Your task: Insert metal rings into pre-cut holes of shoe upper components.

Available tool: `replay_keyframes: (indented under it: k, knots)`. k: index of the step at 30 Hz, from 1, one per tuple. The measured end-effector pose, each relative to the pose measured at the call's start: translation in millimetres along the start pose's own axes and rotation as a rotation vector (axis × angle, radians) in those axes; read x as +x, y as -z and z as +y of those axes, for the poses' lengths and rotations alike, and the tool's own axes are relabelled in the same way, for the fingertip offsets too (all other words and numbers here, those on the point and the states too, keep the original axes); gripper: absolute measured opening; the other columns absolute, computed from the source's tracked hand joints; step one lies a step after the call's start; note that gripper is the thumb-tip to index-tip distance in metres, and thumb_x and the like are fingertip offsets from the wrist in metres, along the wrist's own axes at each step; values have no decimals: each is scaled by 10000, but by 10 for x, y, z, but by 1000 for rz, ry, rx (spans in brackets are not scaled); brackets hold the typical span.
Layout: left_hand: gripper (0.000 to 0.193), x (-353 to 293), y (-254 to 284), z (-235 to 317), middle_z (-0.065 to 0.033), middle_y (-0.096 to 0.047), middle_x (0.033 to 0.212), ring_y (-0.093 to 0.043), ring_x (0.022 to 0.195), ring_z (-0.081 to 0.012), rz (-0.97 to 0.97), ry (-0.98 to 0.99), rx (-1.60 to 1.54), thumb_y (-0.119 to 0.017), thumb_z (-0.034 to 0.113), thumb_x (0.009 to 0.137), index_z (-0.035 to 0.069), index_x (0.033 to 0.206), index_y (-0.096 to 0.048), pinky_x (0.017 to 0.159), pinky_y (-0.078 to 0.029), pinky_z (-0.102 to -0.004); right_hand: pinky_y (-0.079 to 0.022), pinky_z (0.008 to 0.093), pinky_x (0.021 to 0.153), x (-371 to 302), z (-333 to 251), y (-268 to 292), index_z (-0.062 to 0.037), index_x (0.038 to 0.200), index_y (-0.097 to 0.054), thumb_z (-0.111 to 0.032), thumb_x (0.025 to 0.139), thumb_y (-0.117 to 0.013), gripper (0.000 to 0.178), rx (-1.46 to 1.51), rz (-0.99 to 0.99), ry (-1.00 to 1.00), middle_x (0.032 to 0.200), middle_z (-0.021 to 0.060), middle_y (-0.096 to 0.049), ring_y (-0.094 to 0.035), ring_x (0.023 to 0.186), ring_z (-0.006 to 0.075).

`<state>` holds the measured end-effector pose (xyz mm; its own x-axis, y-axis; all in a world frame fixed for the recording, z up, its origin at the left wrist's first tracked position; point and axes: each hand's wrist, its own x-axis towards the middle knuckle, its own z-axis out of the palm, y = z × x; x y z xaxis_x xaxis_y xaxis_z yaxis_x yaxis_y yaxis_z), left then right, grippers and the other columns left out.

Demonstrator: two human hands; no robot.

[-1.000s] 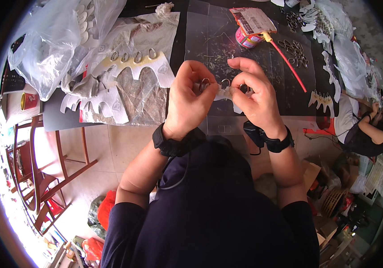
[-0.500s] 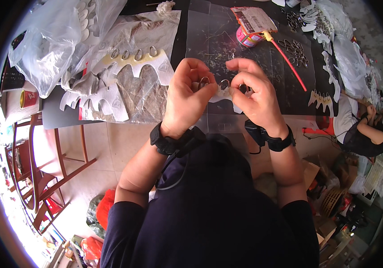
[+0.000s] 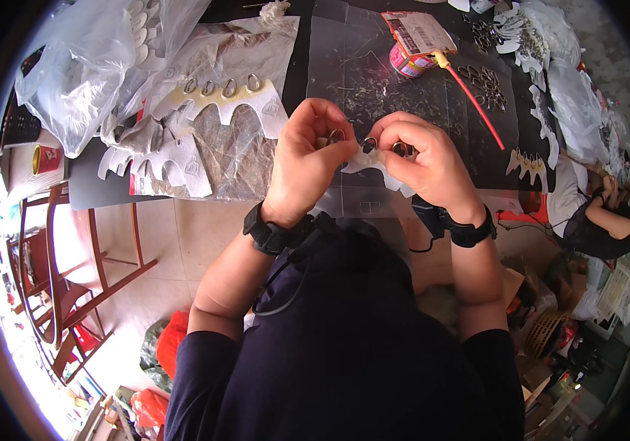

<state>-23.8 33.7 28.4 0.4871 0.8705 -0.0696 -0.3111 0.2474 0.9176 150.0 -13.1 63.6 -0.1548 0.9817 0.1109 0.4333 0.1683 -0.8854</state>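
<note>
Above the table point(image 3: 303, 70), left hand's point(image 3: 306, 158) and right hand's point(image 3: 426, 162) fingers pinch a crosswise white strip point(image 3: 371, 162), prongs pointing bodyward.

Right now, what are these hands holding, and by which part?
A white scalloped strip, pinched near its ringed edge by the left hand and right hand.

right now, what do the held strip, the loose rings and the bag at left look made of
Held strip: fabric or card, its flat, matte white face leaving both open. Loose rings: likely metal, dark and shiny, from small glints. Bag: likely thin plastic, glossy, see-through and crinkled.
</note>
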Motion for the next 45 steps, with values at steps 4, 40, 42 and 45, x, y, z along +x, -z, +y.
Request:
replay_keyframes:
  k: [4,40,42,45]
  knots:
    - [268,-9,6,-10,-37,-575,833,-539,768,-93,-15,0,-50,-571,-89,743,55,949,-476,696,-441,-224,-421,263,550,4,-22,13,8,716,-521,37,729,-570,58,-22,-20,-13,855,72,-589,-533,647,131]
    - [234,680,171,222,-122,-570,953,-572,884,-282,-518,-474,1463,-573,-4,749,36,980,-577,758,-455,-323,-477,291,618,-587,-19,-199,-2,949,-561,5,782,-631,182,-43,205,-226,851,93,-579,-596,698,189]
    - [245,674,152,238,-137,-549,978,-558,912,-323,-348,-946,1601,-592,-6,726,33,968,-581,762,-460,-352,-480,312,612,-515,56,-167,-4,949,-562,33,764,-624,199,-283,266,-25,854,107,-578,-594,685,239]
    - [313,347,124,193,-141,-506,1011,-540,893,-324,-367,-625,1294,-641,-86,648,12,939,-582,777,-462,-368,-474,368,672,-347,77,-151,-18,945,-561,68,726,-606,240,-315,205,19,872,120,-580,-582,764,296]
